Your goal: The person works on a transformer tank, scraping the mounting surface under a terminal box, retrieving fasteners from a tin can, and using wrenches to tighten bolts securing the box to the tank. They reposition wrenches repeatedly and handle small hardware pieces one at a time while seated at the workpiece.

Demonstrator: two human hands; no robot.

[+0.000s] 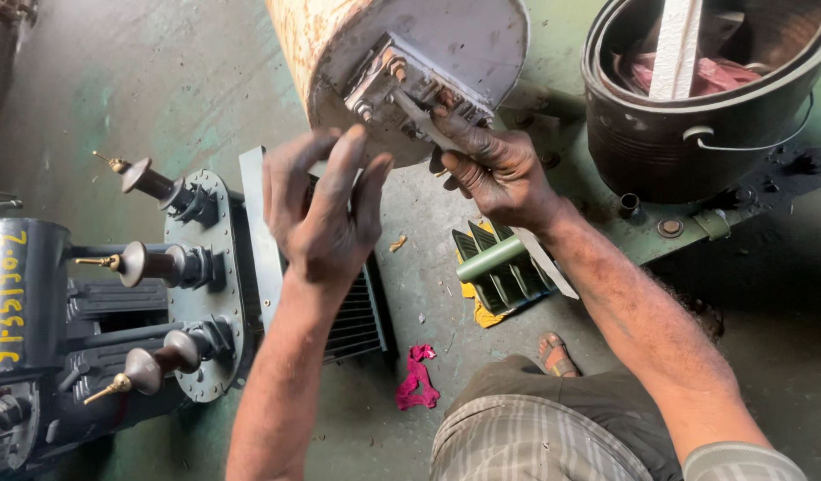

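Note:
A rusty pale cylindrical tank (pixel 481 40) lies on its side at the top centre, with a metal bracket with bolts (pixel 401 85) on its end face. My right hand (pixel 490 165) grips a flat spanner (pixel 424 125) set against that bracket. My left hand (pixel 326 209) hovers just left of and below the bracket, fingers spread, holding nothing. Both hands are smeared with dark grease.
A dark grey transformer (pixel 98 303) with three brown bushings lies at the left. A black open drum (pixel 695 116) stands at the top right. A small green finned part (pixel 499 267) on yellow cloth and a pink rag (pixel 416 379) lie on the green floor.

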